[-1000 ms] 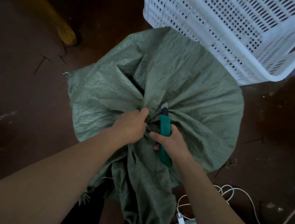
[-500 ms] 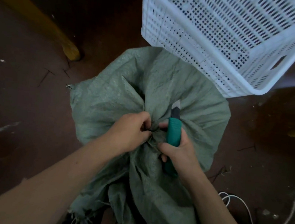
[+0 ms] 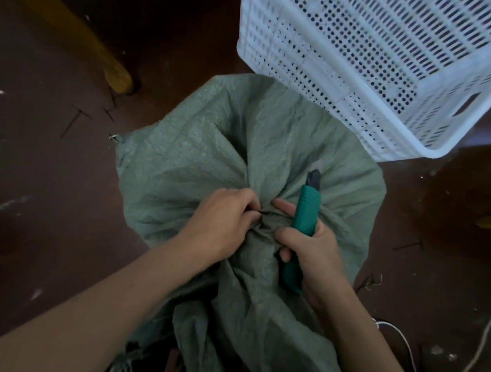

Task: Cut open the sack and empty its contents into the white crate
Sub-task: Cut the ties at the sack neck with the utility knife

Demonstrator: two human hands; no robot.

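Both hands closed — left hand (image 3: pixel 221 216) pinches sack (image 3: pixel 211 153) neck, right hand (image 3: pixel 315 250) grips knife (image 3: pixel 305 211).

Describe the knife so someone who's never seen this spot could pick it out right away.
Find the big green sack on the dark floor, just in front of the white crate. At its gathered neck two hands meet; the right hand holds the knife. Its bright teal handle and dark tip, pointing toward the crate, set it apart from the dull sackcloth.
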